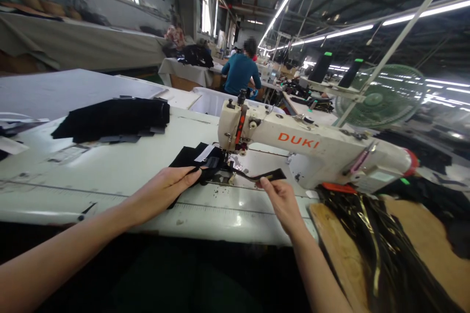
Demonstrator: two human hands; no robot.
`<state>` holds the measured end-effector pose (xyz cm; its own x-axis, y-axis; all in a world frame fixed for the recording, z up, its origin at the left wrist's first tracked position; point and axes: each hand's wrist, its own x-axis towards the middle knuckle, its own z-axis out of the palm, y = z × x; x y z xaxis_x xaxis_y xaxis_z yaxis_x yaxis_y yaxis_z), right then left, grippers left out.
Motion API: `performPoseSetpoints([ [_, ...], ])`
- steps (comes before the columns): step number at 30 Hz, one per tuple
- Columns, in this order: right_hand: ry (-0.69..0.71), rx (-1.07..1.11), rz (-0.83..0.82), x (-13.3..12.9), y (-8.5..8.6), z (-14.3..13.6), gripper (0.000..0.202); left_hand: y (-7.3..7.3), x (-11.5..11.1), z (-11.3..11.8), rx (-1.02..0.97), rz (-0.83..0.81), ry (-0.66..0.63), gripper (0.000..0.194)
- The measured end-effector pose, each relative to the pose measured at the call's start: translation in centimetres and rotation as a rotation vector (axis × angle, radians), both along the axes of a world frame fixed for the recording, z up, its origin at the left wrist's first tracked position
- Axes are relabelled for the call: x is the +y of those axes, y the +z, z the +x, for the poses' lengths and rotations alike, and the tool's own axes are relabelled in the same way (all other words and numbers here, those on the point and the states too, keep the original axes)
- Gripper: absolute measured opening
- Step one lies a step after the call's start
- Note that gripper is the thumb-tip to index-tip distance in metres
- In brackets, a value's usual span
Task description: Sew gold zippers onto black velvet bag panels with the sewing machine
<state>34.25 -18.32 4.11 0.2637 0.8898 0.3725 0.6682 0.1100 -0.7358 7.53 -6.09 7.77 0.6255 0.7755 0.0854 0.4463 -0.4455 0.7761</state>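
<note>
A white sewing machine (301, 142) stands on the pale tabletop, its needle area over a black fabric piece (183, 156) that carries a white strip (204, 153). My left hand (171, 183) pinches the near edge of this fabric just left of the presser foot, thumb on top. From the needle area a narrow black zipper strip (273, 175) with a gold line runs to the right. My right hand (281, 200) grips that strip between thumb and fingers, a little off the machine bed. The presser foot and needle tip are too small and dark to make out clearly.
Stacked black fabric pieces (117, 118) lie on the left of the table. At the right, a bundle of black-and-gold zipper strips (378, 239) hangs over a wooden board (338, 239). Thread cones (320, 67) and a green fan (380, 95) stand behind. A person in teal (240, 73) sits ahead.
</note>
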Motion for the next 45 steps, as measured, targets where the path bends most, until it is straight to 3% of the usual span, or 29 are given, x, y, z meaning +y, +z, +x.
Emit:
performPoseSetpoints([
  [3,0.145,-0.052,-0.018,-0.3,1.0,-0.6,0.033,-0.6,-0.2,-0.2,0.042,-0.004,-0.062,0.053],
  [6,0.317,-0.281,-0.010,-1.4,-1.1,-4.0,0.023,-2.6,-0.5,-0.8,0.049,0.142,-0.148,0.044],
  [9,0.247,-0.463,0.022,-2.7,-4.4,-7.1,0.032,-5.6,-1.4,-1.1,0.101,0.465,-0.280,0.044],
  [11,0.192,-0.478,0.045,-3.3,-6.0,-8.2,0.032,-7.3,-2.1,-1.1,0.124,0.680,-0.367,0.054],
  [13,0.170,-0.475,0.090,-3.7,-6.6,-8.8,0.029,-8.6,-2.7,-0.8,0.135,0.822,-0.417,0.065],
  [16,0.147,-0.482,0.169,-3.8,-6.6,-9.3,0.027,-9.6,-3.2,-0.5,0.154,0.910,-0.435,0.070],
  [26,0.113,-0.524,0.235,-3.2,-5.5,-9.7,0.029,-10.1,-3.0,-0.5,0.175,0.873,-0.471,0.071],
  [31,0.104,-0.565,0.288,-3.5,-5.6,-9.6,0.028,-8.3,-1.9,-0.9,0.150,0.592,-0.539,0.075],
  [34,0.219,-0.507,0.215,-3.0,-4.7,-8.2,0.028,-6.7,-1.0,-1.2,0.169,0.409,-0.578,0.085],
  [36,0.258,-0.412,0.110,-1.6,-3.7,-6.6,0.037,-6.0,-0.6,-1.4,0.207,0.344,-0.592,0.090],
  [39,0.179,-0.433,0.006,2.3,-3.0,-4.0,0.056,-6.1,-0.1,-1.5,0.232,0.353,-0.637,0.098],
  [42,0.221,-0.542,-0.039,6.0,-3.6,-2.4,0.064,-7.2,0.6,-1.2,0.146,0.442,-0.688,0.094],
  [45,0.221,-0.596,-0.049,7.5,-4.9,-2.2,0.059,-8.2,1.3,-0.7,0.049,0.538,-0.682,0.075],
])
